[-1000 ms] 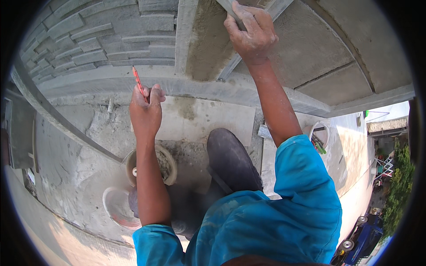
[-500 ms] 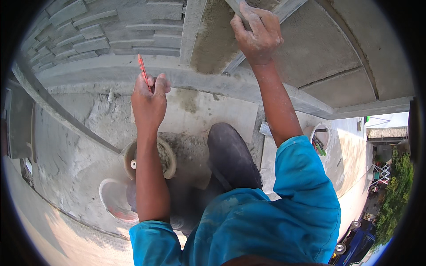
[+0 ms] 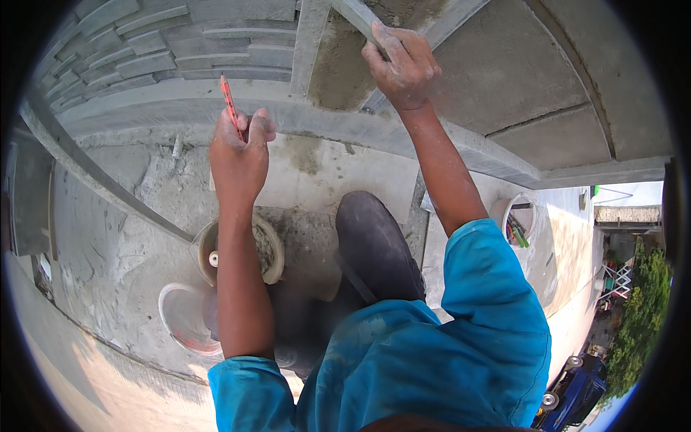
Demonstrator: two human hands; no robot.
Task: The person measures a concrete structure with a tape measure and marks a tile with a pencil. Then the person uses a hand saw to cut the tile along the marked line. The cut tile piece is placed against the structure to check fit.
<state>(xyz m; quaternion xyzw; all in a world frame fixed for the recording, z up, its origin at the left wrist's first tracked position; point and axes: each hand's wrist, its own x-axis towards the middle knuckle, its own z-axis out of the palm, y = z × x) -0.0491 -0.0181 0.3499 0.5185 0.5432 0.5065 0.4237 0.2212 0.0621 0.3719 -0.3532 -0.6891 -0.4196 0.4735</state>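
A red pencil (image 3: 229, 101) with dark marks points upward from my left hand (image 3: 240, 162), whose fingers and thumb are closed around it. Up at the wall, my right hand (image 3: 404, 68) grips the end of a narrow grey bar (image 3: 354, 13). That bar slants up and left across a strip of damp mortar (image 3: 342, 68); its far end runs out of the picture. A pale upright edging (image 3: 311, 50) borders the mortar on the left, and another light strip (image 3: 455, 25) runs behind my right hand.
Grey stone cladding (image 3: 155, 50) covers the wall at the left, smooth panels (image 3: 518, 79) the right. Below stand a mortar bucket (image 3: 277, 252), a pale tub (image 3: 180, 317) and a bucket of tools (image 3: 515, 216). A long curved-looking pole (image 3: 101, 169) crosses the left side.
My right hand has shifted left and slightly down with the bar, which now shows more of its length across the mortar. The left hand still holds the pencil, almost in place.
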